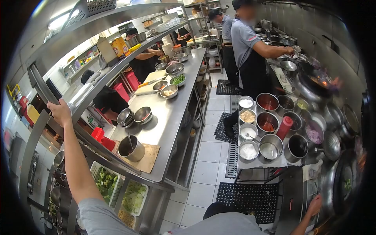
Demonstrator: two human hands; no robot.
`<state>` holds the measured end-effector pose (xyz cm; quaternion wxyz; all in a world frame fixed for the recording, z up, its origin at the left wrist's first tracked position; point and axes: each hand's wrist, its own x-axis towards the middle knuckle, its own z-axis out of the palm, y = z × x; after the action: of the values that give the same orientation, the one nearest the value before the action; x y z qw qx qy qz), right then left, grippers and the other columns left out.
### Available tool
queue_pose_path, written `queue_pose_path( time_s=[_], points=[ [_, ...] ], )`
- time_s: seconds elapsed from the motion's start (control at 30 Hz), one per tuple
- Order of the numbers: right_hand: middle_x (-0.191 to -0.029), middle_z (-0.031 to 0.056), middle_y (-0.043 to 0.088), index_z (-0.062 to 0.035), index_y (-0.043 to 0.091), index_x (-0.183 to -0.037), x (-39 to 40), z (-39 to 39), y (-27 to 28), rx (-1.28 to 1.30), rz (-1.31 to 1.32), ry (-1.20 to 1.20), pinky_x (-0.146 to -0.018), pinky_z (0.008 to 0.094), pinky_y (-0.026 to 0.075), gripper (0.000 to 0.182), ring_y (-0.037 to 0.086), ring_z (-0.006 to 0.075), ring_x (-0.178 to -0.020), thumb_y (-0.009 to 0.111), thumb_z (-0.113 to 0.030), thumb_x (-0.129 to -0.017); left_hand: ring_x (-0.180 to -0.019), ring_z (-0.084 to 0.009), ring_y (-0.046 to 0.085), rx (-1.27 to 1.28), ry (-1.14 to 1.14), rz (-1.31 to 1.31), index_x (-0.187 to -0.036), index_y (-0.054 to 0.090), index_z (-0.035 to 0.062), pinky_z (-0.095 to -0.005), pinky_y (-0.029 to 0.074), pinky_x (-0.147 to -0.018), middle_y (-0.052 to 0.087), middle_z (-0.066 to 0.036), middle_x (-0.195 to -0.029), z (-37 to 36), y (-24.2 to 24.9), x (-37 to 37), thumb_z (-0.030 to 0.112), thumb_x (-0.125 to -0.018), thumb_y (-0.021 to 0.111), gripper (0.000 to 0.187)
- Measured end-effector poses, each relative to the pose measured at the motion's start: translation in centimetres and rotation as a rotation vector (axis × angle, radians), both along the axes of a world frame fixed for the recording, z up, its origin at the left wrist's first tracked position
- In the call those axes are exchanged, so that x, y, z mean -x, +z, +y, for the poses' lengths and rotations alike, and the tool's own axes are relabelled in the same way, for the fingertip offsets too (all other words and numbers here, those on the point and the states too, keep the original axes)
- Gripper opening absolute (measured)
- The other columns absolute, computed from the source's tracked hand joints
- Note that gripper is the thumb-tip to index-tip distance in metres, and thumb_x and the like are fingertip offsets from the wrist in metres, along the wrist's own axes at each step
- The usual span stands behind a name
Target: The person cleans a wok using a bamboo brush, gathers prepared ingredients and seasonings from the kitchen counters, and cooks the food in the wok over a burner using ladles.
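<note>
My left hand (60,112) is raised at the left, its fingers closed round the edge of a metal shelf frame (44,88). At the lower right, my right hand (314,205) is low beside the stove, with fingers curled; what it holds, if anything, is too small to make out. Close to its right lies a large wok (341,184) with a bit of green food inside. Above it stand metal pots of sauces and white powders, with a red squeeze bottle (285,126) among them.
A steel counter (160,133) carries bowls, a pot (132,149) and a cutting board. Below are crates of broccoli (105,184) and cabbage (133,199). A co-worker (246,51) cooks at the stove; others stand further back. Black mats (248,199) lie on the tiled floor.
</note>
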<state>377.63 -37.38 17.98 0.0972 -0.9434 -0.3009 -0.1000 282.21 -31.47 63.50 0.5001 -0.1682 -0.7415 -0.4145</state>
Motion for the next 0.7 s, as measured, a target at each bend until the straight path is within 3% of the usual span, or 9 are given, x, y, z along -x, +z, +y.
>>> queue_pose_path(
  time_s=[0.23, 0.37, 0.5, 0.57, 0.63, 0.7],
  points=[
    [-0.098, 0.0185, 0.062, -0.0065, 0.06, -0.096, 0.7, 0.1, 1.6, 0.045, 0.091, -0.026, -0.073, 0.0492, 0.045, 0.045, 0.057, 0.0402, -0.088, 0.032, -0.042, -0.095, -0.103, -0.0437, 0.053, -0.008, 0.015, 0.057, -0.123, 0.037, -0.0028, -0.0468, 0.042, -0.089, 0.052, -0.028, -0.116, 0.1, -0.1, 0.6, 0.032, -0.082, 0.05, 0.055],
    [-0.101, 0.0188, 0.061, -0.0065, 0.06, -0.097, -3.4, 0.2, -3.1, 0.022, 0.11, -0.017, -0.074, 0.0497, 0.045, 0.046, 0.056, 0.0405, -0.091, 0.032, -0.042, -0.095, -0.102, -0.0434, 0.053, -0.022, 0.007, 0.063, -0.121, 0.037, -0.0035, -0.0467, 0.042, -0.089, 0.051, -0.029, -0.117, 0.2, -0.2, 0.1, 0.028, -0.081, 0.051, 0.052],
    [-0.094, 0.0193, 0.062, -0.0062, 0.06, -0.094, -5.7, 0.3, -5.8, -0.016, 0.067, -0.031, -0.071, 0.0499, 0.044, 0.043, 0.056, 0.0411, -0.086, 0.032, -0.039, -0.095, -0.1, -0.0436, 0.055, -0.033, -0.019, 0.024, -0.121, 0.037, -0.0025, -0.0472, 0.043, -0.087, 0.055, -0.029, -0.11, 0.1, -0.1, -0.9, 0.025, -0.08, 0.052, 0.052],
    [-0.091, 0.0194, 0.062, -0.006, 0.06, -0.093, -3.5, 0.2, -3.3, 0.022, 0.062, -0.031, -0.07, 0.0499, 0.044, 0.042, 0.056, 0.0415, -0.084, 0.033, -0.038, -0.095, -0.099, -0.0434, 0.055, -0.06, -0.016, 0.063, -0.121, 0.037, -0.0018, -0.0477, 0.043, -0.086, 0.056, -0.028, -0.109, 0.2, -0.2, -0.8, 0.024, -0.08, 0.053, 0.052],
    [-0.086, 0.0183, 0.066, -0.0006, 0.067, -0.09, 0.6, 0.1, 1.2, -0.045, -0.084, 0.081, -0.06, 0.043, 0.048, 0.036, 0.062, 0.0344, -0.072, 0.047, -0.03, -0.087, -0.097, -0.0435, 0.056, -0.048, -0.011, 0.108, -0.121, 0.037, -0.0018, -0.0481, 0.043, -0.085, 0.056, -0.028, -0.107, 0.2, -0.4, 0.0, 0.024, -0.08, 0.053, 0.051],
    [-0.083, 0.0175, 0.066, -0.0008, 0.067, -0.087, 0.4, 0.2, 1.3, -0.017, -0.116, 0.088, -0.058, 0.0431, 0.048, 0.037, 0.061, 0.0342, -0.069, 0.047, -0.031, -0.087, -0.096, -0.0437, 0.056, -0.054, 0.009, 0.126, -0.12, 0.037, -0.002, -0.0484, 0.043, -0.084, 0.056, -0.029, -0.106, 0.3, -0.5, -0.1, 0.024, -0.08, 0.053, 0.05]
  ],
)
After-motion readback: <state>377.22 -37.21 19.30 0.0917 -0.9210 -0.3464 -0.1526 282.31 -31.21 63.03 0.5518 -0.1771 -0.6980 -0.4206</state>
